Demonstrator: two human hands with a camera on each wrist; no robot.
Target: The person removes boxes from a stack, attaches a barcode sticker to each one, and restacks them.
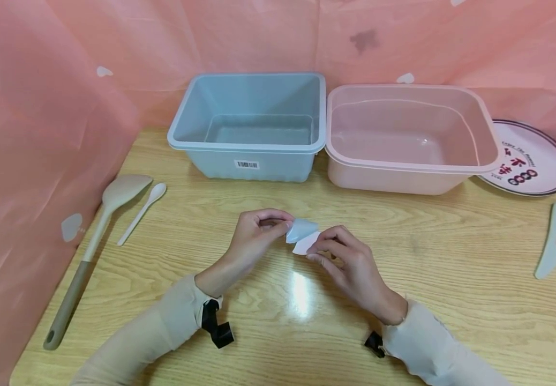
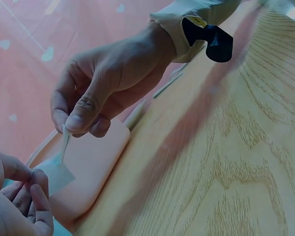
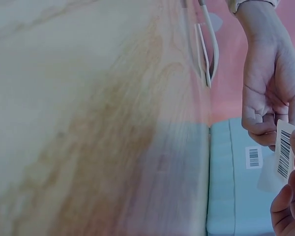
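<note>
A small white paper barcode label [image 1: 302, 236] is held above the middle of the light wooden table [image 1: 403, 300], between the 2 hands and in front of the 2 tubs. The left hand [image 1: 254, 236] pinches its upper edge between thumb and curled fingers, and the right hand [image 1: 350, 262] pinches the lower edge the same way, so the label spans the small gap between them, bent or partly peeled into 2 flaps. The right wrist view shows black barcode stripes on the piece by the right fingertips [image 3: 290, 196]. Behind the hands stand a pale blue rectangular plastic tub [image 1: 251, 123], carrying its own barcode sticker on the front wall, and a pink plastic tub [image 1: 408, 139] just beside it. To the left lie a beige long-handled spatula [image 1: 95, 241] and a small white spoon [image 1: 143, 212].
</note>
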